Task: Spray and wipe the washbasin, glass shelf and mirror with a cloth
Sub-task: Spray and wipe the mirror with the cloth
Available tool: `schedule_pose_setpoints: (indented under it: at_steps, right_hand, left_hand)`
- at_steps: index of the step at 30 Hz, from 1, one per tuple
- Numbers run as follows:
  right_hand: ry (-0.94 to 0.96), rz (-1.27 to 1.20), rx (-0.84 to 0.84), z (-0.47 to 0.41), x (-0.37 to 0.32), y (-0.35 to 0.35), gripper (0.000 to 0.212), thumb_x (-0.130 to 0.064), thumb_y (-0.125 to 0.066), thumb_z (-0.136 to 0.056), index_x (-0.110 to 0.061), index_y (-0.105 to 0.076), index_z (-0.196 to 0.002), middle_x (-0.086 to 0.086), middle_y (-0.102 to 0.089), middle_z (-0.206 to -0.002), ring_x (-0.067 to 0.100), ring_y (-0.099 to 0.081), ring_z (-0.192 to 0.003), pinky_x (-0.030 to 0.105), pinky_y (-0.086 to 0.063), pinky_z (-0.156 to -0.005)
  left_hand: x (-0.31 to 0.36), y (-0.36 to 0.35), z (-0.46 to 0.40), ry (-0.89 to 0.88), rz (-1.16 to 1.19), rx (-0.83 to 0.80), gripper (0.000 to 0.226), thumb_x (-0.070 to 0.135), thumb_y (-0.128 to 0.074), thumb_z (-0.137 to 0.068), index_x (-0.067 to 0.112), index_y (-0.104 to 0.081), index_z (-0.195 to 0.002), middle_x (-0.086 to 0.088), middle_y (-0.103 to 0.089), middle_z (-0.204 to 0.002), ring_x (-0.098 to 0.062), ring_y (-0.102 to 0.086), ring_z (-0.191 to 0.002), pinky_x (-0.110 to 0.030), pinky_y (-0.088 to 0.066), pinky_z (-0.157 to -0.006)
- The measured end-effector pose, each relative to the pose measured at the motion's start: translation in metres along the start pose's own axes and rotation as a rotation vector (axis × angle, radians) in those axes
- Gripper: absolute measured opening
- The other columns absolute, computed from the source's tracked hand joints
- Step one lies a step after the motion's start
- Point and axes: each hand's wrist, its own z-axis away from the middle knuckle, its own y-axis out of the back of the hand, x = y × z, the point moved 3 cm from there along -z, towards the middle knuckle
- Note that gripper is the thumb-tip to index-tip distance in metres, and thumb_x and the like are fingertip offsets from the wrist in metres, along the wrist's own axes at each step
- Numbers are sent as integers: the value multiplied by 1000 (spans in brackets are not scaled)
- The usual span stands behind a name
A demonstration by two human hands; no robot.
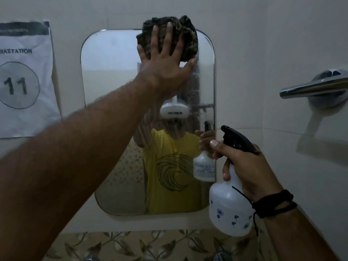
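— Pressing flat against the glass, the left hand [165, 63] spreads its fingers wide over a crumpled dark olive-brown cloth [185, 42], pinning it to the top right part of the rounded-corner wall mirror [111, 76]. The fabric looks soft and bunched, and part of it sticks up past the mirror's top edge onto the pale wall.

— And the other hand?

— The right hand [250, 172] is wrapped around the neck of a translucent white plastic spray bottle [228, 210], thumb raised beside its black trigger head [238, 139]. The bottle is held just right of the mirror's lower corner, in the air. Small blue flower prints dot its rounded belly. A black braided cord band [275, 203] circles that wrist.

— Any writing?

— A creased white paper sheet [24, 80] is stuck to the wall left of the mirror. It reads "RKSTATION", cut off at the frame edge, over a circled "11". A dark strip across its top is too blurred to read.

— What else?

— A polished chrome lever handle [312, 87] juts from the wall at right. Below the mirror runs a band of tiles with a brown leaf pattern [131, 245]. The mirror surface shows faint vertical streaks and a yellow shirt with a swirl print reflected.
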Motion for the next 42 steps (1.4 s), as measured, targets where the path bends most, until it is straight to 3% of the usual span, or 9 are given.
schedule_pose_setpoints:
  at_steps: [3,5,8,13,17,26,33,38,42]
  right_hand:
    - [-37,3,37,1,4,6,29,-29,-79,-91,-4,-72,-78,0,-67,-60,20,-46,-38,20,-45,-42]
    - [-44,-14,53,3,5,10,30,-28,-80,-90,0,-73,-84,5,-72,-69,20,-46,-37,21,-46,-42]
    - [-49,-14,58,3,6,10,27,-29,-80,-89,-3,-74,-83,6,-74,-76,20,-47,-37,24,-46,-42]
    - [-33,-3,44,2,1,7,28,-30,-79,-91,-7,-73,-75,-1,-70,-65,19,-47,-37,21,-45,-43]
    - [-35,0,53,2,1,10,24,-30,-79,-91,-10,-74,-78,7,-74,-76,19,-48,-38,22,-47,-43]
    - [-43,0,99,-1,3,16,30,-33,-80,-89,-5,-75,-78,3,-77,-76,22,-50,-41,32,-47,-57]
    - [-35,18,66,-4,8,11,24,-33,-79,-90,-16,-75,-74,10,-77,-85,19,-50,-40,24,-47,-45]
    - [-39,-8,98,-1,9,15,29,-30,-79,-90,-3,-74,-83,13,-75,-87,22,-49,-41,30,-46,-51]
    - [-82,-31,112,12,20,20,14,-28,-79,-91,-17,-76,-82,14,-74,-83,21,-48,-40,32,-45,-56]
  left_hand:
    - [13,-24,40,-61,5,-16,78,73,-16,-97,36,10,-160,0,26,-168,-32,30,-151,-73,13,-115]
    - [23,-40,69,-113,-16,-61,79,73,-16,-97,36,12,-160,1,28,-167,-32,32,-150,-73,13,-114]
    - [26,-46,73,-131,-25,-93,77,73,-16,-97,38,13,-160,4,29,-167,-30,33,-150,-73,15,-114]
    - [35,-14,9,-103,-17,-93,76,73,-17,-97,39,8,-160,3,25,-168,-31,30,-151,-72,14,-115]
    - [48,-3,-13,-83,-13,-75,78,72,-20,-97,37,7,-161,0,24,-168,-34,27,-152,-72,14,-115]
    - [56,-41,38,-235,-98,-70,76,70,-20,-97,37,4,-162,3,21,-169,-31,25,-153,-76,8,-114]
    - [61,-37,29,-189,-51,-21,76,67,-22,-98,35,5,-162,2,19,-170,-32,23,-154,-73,10,-115]
    - [78,-70,86,-274,-102,-21,77,63,-26,-98,30,-5,-163,-2,14,-171,-34,18,-155,-75,4,-115]
    - [72,-66,83,-336,-108,-29,72,62,-22,-99,32,-6,-163,0,10,-171,-33,15,-156,-75,2,-116]
